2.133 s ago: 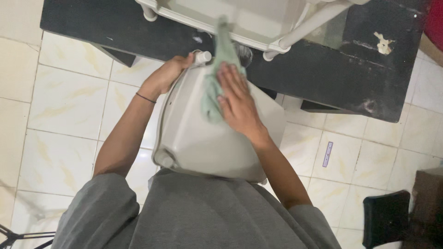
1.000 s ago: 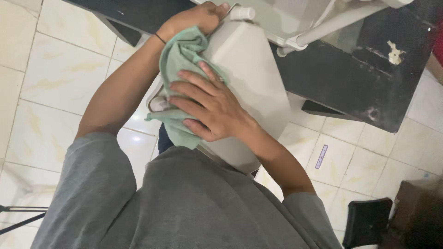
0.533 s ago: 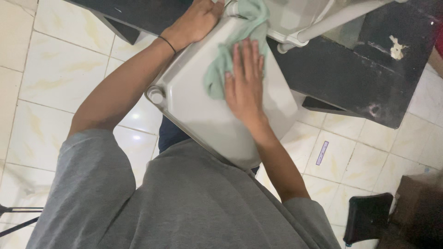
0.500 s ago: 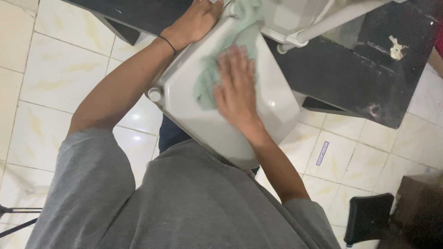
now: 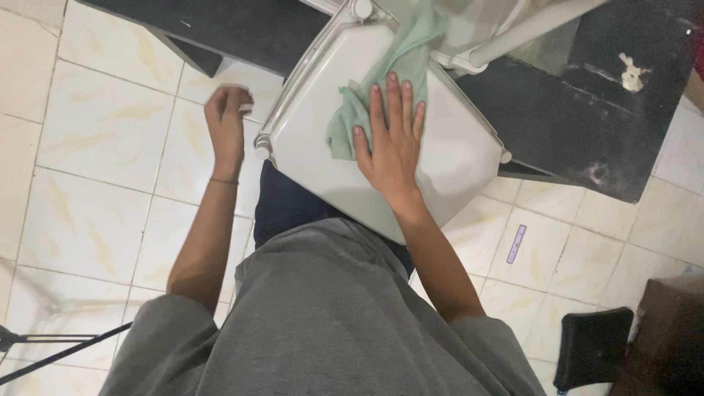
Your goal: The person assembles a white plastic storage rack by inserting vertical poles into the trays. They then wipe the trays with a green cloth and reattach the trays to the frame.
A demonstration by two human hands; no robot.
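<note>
A pale grey plastic lid-like panel rests tilted against my lap and a white frame beyond it. My right hand lies flat on it, fingers spread, pressing a light green cloth against the surface. The cloth trails up toward the panel's far corner. My left hand hangs free over the floor tiles to the left of the panel, fingers loosely curled, holding nothing; a thin band circles its wrist.
A black table with a pale smear stands beyond the panel. White plastic frame bars cross at the top. Cream floor tiles surround me. A dark stool and a brown box sit at the lower right.
My left hand has let go of the panel's far corner and dropped to the left, off the panel. My right hand keeps rubbing the cloth over the surface.
</note>
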